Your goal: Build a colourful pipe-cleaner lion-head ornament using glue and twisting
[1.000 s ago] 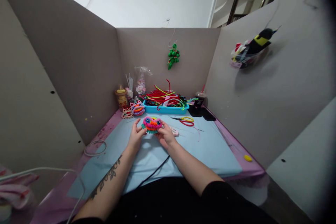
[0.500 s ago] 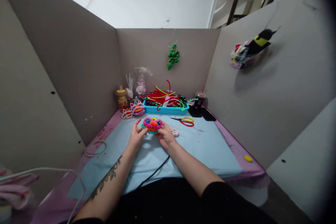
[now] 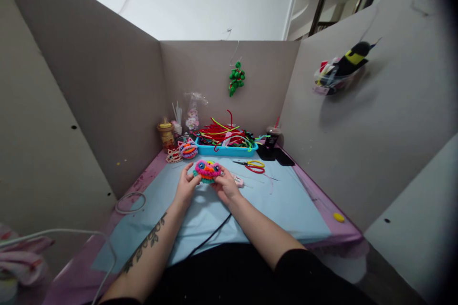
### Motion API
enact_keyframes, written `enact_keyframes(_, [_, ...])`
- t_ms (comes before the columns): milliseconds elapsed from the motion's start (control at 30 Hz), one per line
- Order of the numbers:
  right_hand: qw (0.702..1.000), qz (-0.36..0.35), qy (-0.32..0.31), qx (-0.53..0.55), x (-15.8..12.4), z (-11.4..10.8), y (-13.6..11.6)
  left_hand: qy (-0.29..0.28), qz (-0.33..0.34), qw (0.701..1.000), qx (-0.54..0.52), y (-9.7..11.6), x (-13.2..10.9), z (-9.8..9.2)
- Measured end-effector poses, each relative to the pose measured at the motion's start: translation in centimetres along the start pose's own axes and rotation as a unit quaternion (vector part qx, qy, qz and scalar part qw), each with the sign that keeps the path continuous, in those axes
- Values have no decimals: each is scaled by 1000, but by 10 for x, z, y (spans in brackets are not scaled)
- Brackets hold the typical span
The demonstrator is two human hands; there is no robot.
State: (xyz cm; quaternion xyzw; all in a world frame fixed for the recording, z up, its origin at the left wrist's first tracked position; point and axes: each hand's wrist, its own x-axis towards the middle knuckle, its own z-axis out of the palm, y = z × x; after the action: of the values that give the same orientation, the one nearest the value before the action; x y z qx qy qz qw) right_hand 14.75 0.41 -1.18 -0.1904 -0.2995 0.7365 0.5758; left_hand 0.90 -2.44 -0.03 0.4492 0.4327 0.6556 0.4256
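Note:
A small pipe-cleaner figure (image 3: 207, 170), pink and orange with blue eyes and a teal base, is held just above the light blue mat (image 3: 279, 205). My left hand (image 3: 185, 186) grips its left side with the fingers curled. My right hand (image 3: 224, 186) is closed on its right side. A small pink item (image 3: 238, 180) lies on the mat just right of my right hand.
A blue tray of pipe cleaners (image 3: 226, 144) stands at the back, with scissors (image 3: 252, 165) in front of it. Two finished figures (image 3: 183, 150), a jar (image 3: 165, 134) and a dark cup (image 3: 272, 139) line the back. Grey panels wall three sides. A green ornament (image 3: 236, 77) hangs ahead.
None in the hands or the figure; the view has only shifted slightly.

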Motion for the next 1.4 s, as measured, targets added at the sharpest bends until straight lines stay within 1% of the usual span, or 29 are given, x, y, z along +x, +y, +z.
enact_keyframes(267, [999, -11, 46, 9, 4, 0, -1, -34, -9, 998, -60, -6, 1, -2])
enact_keyframes(467, [998, -8, 57, 20, 5, -1, -2, -45, -5, 998, -51, -5, 0, -2])
enact_keyframes(667, [999, -16, 38, 14, 1, 2, -4, -34, 10, 998, -45, -8, 2, -3])
enact_keyframes(1100, [1000, -15, 25, 1, -2, 4, -4, -33, -3, 998, -55, -8, 2, -3])
enact_keyframes(1167, [999, -18, 30, 0, -1, 3, -3, -39, -5, 998, -57, -8, 2, -3])
enact_keyframes(1300, [999, -23, 34, 2, 0, 3, -2, -74, 1, 994, -83, -6, 0, 0])
enact_keyframes(1400, [999, -17, 33, 0, -1, 3, -3, -80, 5, 993, -90, -5, 0, 1])
